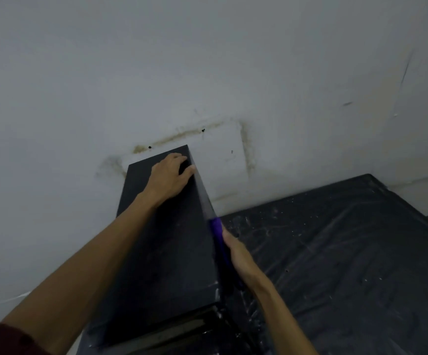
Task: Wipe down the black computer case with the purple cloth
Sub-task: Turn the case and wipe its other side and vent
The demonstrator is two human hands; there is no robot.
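Head view: one black computer case (166,252) stands upright on the dark, white-flecked counter (348,252), its far end against the stained white wall (207,60). Its panels are closed, so what is inside cannot be seen. Two hands are on it. The left hand (169,178) rests on the far end of the top, fingers loosely bent, thumb at the right edge. The right hand (238,254), held flat, presses the one purple cloth (218,234) against the case's right side.
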